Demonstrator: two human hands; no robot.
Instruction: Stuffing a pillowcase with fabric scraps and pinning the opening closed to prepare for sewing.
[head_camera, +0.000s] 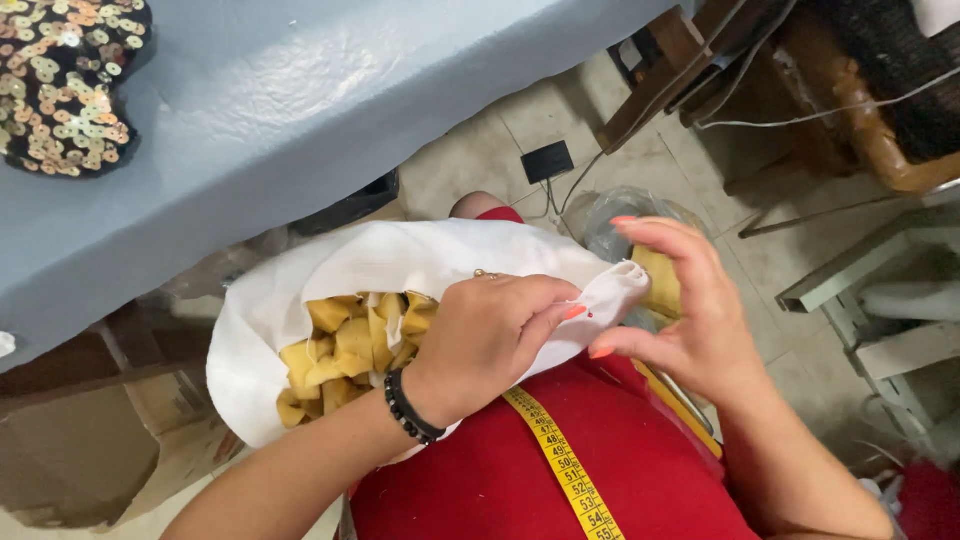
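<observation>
- L hand: fingers curled down onto the white cloth, thumb and forefinger pinching its edge near the tip; black bead bracelet on the wrist.
- R hand: thumb and a finger nip the same white cloth at its pointed end, just beside the L fingertips; other fingers spread and lifted, holding nothing.
- White cloth lies over the person's lap, on the red garment, below the near edge of the bench.
- Mustard-yellow ruffled fabric sits bunched inside the white cloth, touching the L hand; another yellow bit shows behind the R palm.
- Small red spot on the cloth tip btwn the two hands; can't tell what it is.
- Yellow tape measure runs down the red garment, under the L wrist.
- Bench has a pale blue cover; sequined dark piece at its far-left corner.
- Floor beyond the lap: black adapter w/ cables, clear plastic bag.
</observation>
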